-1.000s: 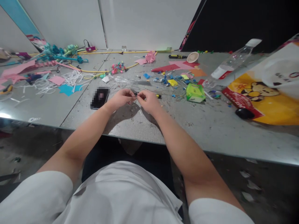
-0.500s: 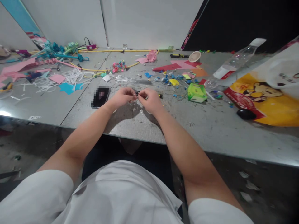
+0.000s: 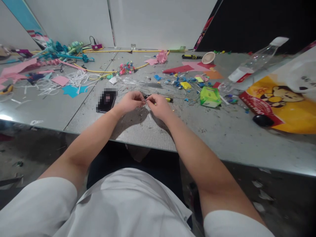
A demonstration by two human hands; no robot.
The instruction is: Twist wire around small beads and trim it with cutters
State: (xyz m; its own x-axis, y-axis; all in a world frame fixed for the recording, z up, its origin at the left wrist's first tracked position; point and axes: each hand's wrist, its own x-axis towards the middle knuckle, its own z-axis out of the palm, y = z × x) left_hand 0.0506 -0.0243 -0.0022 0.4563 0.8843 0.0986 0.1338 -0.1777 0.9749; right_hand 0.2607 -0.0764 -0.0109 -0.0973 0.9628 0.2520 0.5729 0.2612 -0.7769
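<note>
My left hand (image 3: 132,100) and my right hand (image 3: 158,104) meet fingertip to fingertip just above the grey table (image 3: 145,131). Both are closed in a pinch on a tiny piece of what looks like thin wire, mostly hidden by the fingers. A pale thin strand (image 3: 149,114) shows just below the fingertips. Behind the right hand lies a black-and-yellow tool (image 3: 169,99), partly covered. Left of my left hand is a dark phone (image 3: 107,100), its screen blurred out. A bundle of straight thin wires (image 3: 142,82) lies beyond the hands.
Right of my hands are a green packet (image 3: 210,97), blue and yellow scraps (image 3: 185,85), a tilted plastic bottle (image 3: 254,65) and a yellow bag (image 3: 291,105) with a black object (image 3: 263,120). Leftward lie white strips (image 3: 77,79), blue paper (image 3: 74,91) and a yellow cable (image 3: 98,73).
The view has shifted slightly. My hands hold nearly the same pinch at the same place, with the fingertips moved only a little; more of the black-and-yellow tool shows.
</note>
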